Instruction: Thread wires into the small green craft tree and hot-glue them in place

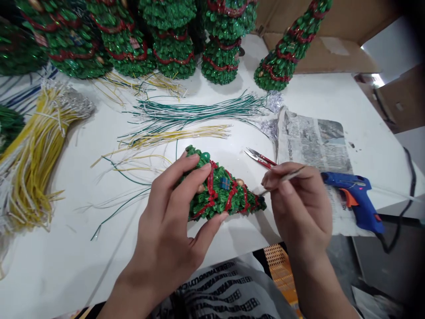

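My left hand (166, 208) grips a small glittery green Christmas tree ornament (221, 192), which lies on its side with its tip pointing right. Red garland, gold beads and a tiny blue gift decorate the tree. My right hand (295, 199) pinches a slim metal tool (283, 178), perhaps tweezers, and its end reaches toward the tree near the tip. Small red-handled snips (259, 158) lie on the table just above the tree, near my right fingers. The tree's underside is hidden.
A blue hot glue gun (353, 197) rests on newspaper (315, 148), its black cord (410, 186) trailing off the white table (56, 283). Bundles of green-white (195, 110) and yellow-white wires (33, 159) lie on the table. Finished trees (221, 60) stand along the back, before cardboard (318, 44).
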### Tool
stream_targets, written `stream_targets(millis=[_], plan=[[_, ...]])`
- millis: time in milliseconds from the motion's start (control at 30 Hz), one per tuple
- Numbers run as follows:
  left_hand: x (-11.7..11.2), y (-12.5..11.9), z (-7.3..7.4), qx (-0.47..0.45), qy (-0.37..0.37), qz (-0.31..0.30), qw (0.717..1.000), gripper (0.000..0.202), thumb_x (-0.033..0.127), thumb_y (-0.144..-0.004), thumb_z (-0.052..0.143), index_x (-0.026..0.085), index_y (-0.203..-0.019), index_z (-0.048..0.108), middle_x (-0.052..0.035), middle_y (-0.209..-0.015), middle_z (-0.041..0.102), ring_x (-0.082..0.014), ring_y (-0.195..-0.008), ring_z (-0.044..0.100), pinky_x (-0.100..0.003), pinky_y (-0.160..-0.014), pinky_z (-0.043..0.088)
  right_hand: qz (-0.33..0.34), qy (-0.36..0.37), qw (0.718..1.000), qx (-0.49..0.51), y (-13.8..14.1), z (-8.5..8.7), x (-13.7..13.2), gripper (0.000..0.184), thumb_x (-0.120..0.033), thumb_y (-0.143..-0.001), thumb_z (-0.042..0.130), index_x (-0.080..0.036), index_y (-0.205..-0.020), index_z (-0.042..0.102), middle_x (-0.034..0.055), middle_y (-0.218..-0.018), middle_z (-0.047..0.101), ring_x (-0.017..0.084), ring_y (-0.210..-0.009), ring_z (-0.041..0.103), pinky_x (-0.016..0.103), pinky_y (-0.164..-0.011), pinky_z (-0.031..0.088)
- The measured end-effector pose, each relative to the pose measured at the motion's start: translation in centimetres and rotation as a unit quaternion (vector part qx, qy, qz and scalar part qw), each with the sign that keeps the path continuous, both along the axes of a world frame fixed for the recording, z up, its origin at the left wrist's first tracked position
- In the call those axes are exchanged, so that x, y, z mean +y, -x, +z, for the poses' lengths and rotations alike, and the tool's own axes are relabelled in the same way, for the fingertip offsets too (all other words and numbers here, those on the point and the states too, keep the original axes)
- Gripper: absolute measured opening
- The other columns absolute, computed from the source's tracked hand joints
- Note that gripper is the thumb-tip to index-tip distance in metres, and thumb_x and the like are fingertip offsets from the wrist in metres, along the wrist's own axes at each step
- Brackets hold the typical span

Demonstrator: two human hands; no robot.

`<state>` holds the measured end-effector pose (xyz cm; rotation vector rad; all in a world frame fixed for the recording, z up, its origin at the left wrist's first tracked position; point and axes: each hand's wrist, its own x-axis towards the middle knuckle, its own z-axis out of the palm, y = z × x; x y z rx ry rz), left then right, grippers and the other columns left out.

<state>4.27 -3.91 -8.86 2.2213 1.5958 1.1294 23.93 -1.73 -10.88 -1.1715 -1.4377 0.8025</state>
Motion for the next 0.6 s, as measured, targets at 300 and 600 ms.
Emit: stream_targets(millis=[300, 600], plan=[[-0.1, 0.2, -0.7, -0.002, -0.046, -0.006, 0.999, 0.038, 0.020, -0.081, 0.069, 0.023, -0.116, 0.056, -0.0124, -0.128, 0.052, -0.0286, -0.129, 0.051, -0.044, -0.107, 0.055, 0.132, -0.151, 0.930, -0.308, -0.3, 3.1, -1.2, 0.028, -0.003, -0.087, 0.057, -0.017, -0.110, 0.063, 0.0046, -0.085, 0.069, 0.014, -0.073, 0.062, 0.029, -0.061, 0.048], [0.1, 0.2, -1.0, 0.012, -0.090, -0.007, 0.996, 0.036, 0.024, -0.077, 0.075, 0.024, -0.108, 0.055, -0.0121, -0.118, 0.054, -0.0286, -0.121, 0.054, -0.048, -0.106, 0.053, 0.138, -0.236, 0.833, -0.481, 0.0, 4.7, -2.0, 0.023, -0.007, -0.079, 0.071, -0.007, -0.101, 0.066, 0.0079, -0.083, 0.073, 0.016, -0.065, 0.061, 0.033, -0.059, 0.046]])
